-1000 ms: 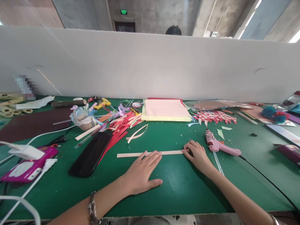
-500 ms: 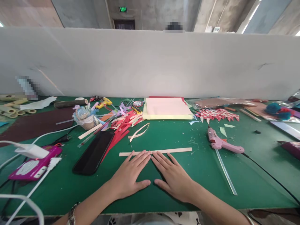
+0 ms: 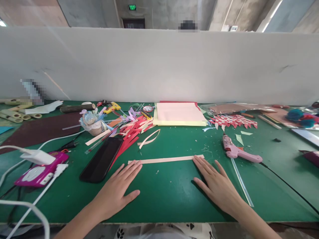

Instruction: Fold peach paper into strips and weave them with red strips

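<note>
A narrow pale pink paper strip (image 3: 166, 160) lies straight across the green table in front of me. My left hand (image 3: 121, 189) is flat, palm down, its fingertips pressing on the strip's left end, thumb spread to the side. Fingertips of my right hand (image 3: 214, 182) rest on the strip near its right end, that hand flat too with the thumb apart. Left of the strip lies a black phone (image 3: 101, 161), partly over several red paper strips (image 3: 127, 144). A looped cream strip (image 3: 149, 139) sits just beyond the pink one.
Pink and yellow paper sheets (image 3: 180, 112) are stacked at the back. To the right are a pink glue gun (image 3: 240, 152) with a clear glue stick and a woven red-and-white paper piece (image 3: 234, 121). A magenta power strip (image 3: 40, 172) with white cables stands at left.
My hands have slid apart along the pink strip, from its middle outward, the left toward its left end and the right toward its right end.
</note>
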{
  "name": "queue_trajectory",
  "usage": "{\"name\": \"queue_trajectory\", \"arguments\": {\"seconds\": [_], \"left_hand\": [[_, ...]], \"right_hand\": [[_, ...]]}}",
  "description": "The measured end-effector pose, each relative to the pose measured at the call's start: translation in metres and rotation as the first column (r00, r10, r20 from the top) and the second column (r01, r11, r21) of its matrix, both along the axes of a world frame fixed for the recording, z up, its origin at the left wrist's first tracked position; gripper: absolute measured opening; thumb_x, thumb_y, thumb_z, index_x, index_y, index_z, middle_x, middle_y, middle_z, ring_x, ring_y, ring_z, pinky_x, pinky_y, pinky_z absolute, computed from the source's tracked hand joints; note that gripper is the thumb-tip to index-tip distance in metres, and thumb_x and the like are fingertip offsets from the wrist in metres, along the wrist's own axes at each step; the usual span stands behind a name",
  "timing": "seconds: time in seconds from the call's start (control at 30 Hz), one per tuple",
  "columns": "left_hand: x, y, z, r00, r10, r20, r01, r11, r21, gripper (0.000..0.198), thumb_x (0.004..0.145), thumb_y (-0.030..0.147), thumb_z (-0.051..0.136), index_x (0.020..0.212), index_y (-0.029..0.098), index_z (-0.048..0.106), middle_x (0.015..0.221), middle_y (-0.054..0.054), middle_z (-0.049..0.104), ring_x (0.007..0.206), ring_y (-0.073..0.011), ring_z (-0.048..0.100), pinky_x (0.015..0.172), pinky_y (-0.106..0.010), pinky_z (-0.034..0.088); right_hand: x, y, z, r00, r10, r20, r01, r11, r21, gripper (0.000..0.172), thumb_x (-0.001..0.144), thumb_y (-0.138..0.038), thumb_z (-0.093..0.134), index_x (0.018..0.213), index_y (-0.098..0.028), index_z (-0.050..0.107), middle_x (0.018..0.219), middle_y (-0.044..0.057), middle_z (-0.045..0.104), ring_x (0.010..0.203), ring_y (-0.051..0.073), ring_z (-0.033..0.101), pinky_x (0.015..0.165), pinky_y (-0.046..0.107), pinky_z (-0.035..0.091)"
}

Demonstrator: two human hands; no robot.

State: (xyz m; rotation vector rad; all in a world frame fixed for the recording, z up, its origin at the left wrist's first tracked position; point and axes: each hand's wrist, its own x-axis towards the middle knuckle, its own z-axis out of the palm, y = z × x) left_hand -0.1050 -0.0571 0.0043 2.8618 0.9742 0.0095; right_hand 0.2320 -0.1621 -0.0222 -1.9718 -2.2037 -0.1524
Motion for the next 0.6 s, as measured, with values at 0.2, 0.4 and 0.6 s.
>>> {"name": "queue_trajectory", "arguments": {"seconds": [0.2,0.4,0.6], "left_hand": [[-0.008,-0.011,-0.004,0.996,0.083,-0.015,-0.081,0.992,0.092,0.071,0.088,0.053,0.036,0.142,0.029,-0.003,0.146,-0.003,0.02,0.131,-0.0269,0.028,0.102,-0.043,0.033],[-0.006,-0.012,-0.003,0.988,0.145,0.047,-0.152,0.966,0.211,0.056,0.088,0.048,0.039,0.137,0.024,0.031,0.14,-0.003,0.037,0.123,-0.026,0.04,0.091,-0.034,0.044],[0.014,0.002,0.009,0.96,0.241,0.144,-0.258,0.959,0.117,0.031,0.086,0.041,0.043,0.106,0.021,0.056,0.1,-0.006,0.061,0.091,-0.0223,0.057,0.072,-0.032,0.047]], "right_hand": [[0.016,-0.007,-0.004,0.997,-0.068,0.034,0.065,0.994,0.083,0.057,0.089,-0.05,0.031,0.14,-0.026,0.021,0.133,0.007,0.046,0.119,0.025,0.045,0.104,0.056,0.015],[0.018,0.012,0.011,0.999,-0.037,0.026,0.035,0.996,0.083,0.033,0.089,-0.038,0.037,0.115,-0.023,0.051,0.111,0.008,0.06,0.102,0.024,0.055,0.101,0.06,0.012],[-0.014,0.058,0.027,0.942,0.264,-0.206,-0.269,0.963,0.004,0.024,0.082,-0.025,0.053,0.106,-0.024,0.055,0.107,0.005,0.057,0.096,0.02,0.053,0.09,0.041,0.038]]}}
